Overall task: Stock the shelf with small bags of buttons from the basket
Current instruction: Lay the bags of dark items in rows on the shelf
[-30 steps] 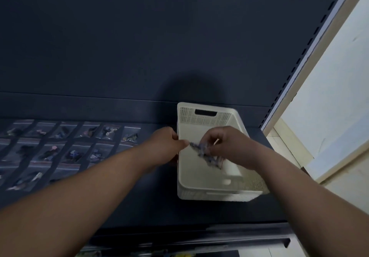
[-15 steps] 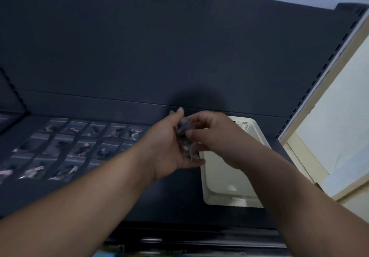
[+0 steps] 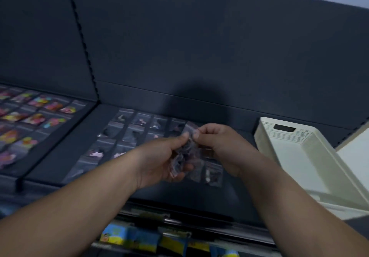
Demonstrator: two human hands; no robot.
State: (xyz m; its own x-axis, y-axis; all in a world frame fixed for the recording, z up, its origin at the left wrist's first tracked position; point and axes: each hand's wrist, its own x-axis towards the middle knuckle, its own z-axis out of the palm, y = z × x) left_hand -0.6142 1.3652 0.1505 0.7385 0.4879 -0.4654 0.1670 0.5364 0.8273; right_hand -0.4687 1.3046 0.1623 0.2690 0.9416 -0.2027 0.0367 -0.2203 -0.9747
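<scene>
Over the dark shelf, left hand curls round a clump of button bags; right hand pinches its top edge, thumb to forefinger. Bag count unreadable: blurred, partly hidden by fingers. White basket stands at right, cut by frame edge.

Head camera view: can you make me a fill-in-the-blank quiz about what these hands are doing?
The left hand holds a bunch of small clear plastic ____ of buttons.
The white perforated plastic basket stands to the ____ of the right hand.
The laid-out bags on the dark shelf lie in neat ____.
Missing: bags; right; rows.
</scene>
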